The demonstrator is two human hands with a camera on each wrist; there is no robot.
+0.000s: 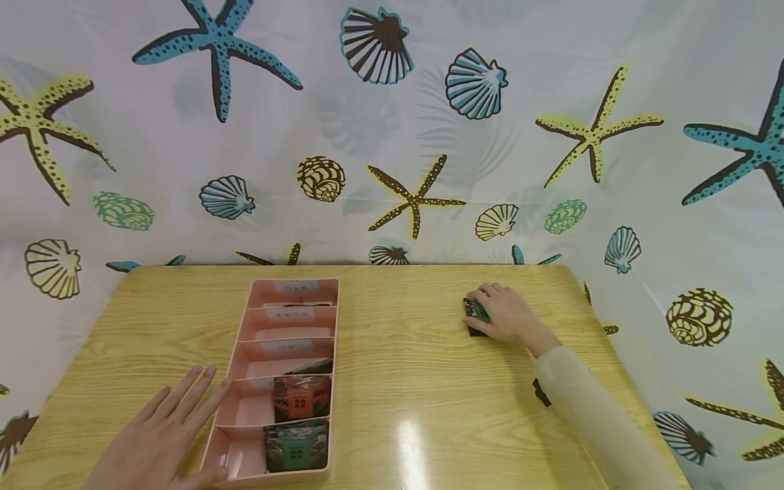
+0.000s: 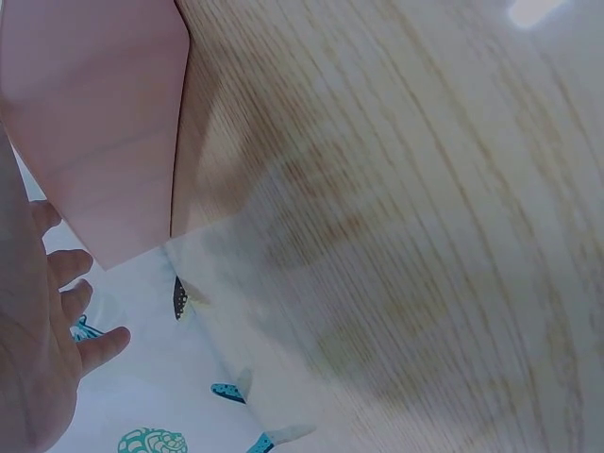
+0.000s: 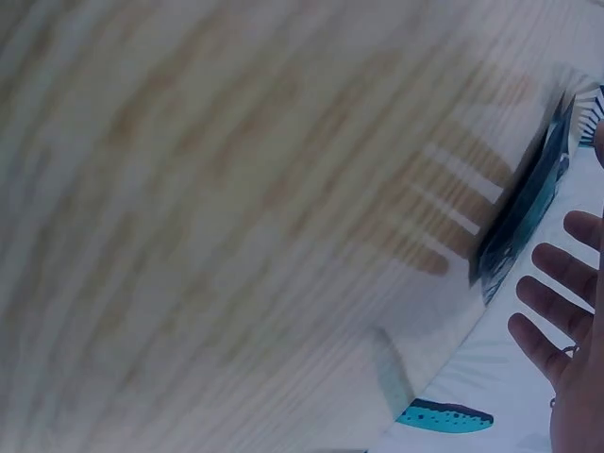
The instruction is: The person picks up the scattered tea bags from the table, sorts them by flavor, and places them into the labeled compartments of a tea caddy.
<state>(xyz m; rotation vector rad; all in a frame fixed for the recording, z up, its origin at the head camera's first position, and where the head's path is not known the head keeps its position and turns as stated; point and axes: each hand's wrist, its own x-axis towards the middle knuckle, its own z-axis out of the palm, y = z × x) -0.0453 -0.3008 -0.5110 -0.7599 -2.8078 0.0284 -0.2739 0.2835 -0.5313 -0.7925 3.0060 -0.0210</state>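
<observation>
My left hand (image 1: 160, 435) is at the near left side of a long pink divided box (image 1: 228, 401), fingers straight, thumb at its near corner. In the left wrist view, the fingers (image 2: 74, 283) overlap the pink box wall (image 2: 104, 123). Farther right, my right hand (image 1: 505, 316) hovers over a small black-and-green packet (image 1: 476, 313), partly covering it in the head view. The right wrist view shows that packet (image 3: 533, 203) lying on the table, with the hand's spread fingers (image 3: 557, 283) apart from it.
The near compartments hold a green-labelled dark packet (image 1: 297, 446) and a red packet (image 1: 301, 398). A dark packet (image 1: 312, 367) lies in the middle compartment. Another dark item (image 1: 542, 393) shows beside the right sleeve (image 1: 588, 408). A shell-patterned curtain (image 1: 416, 122) hangs behind the wooden table (image 1: 398, 354).
</observation>
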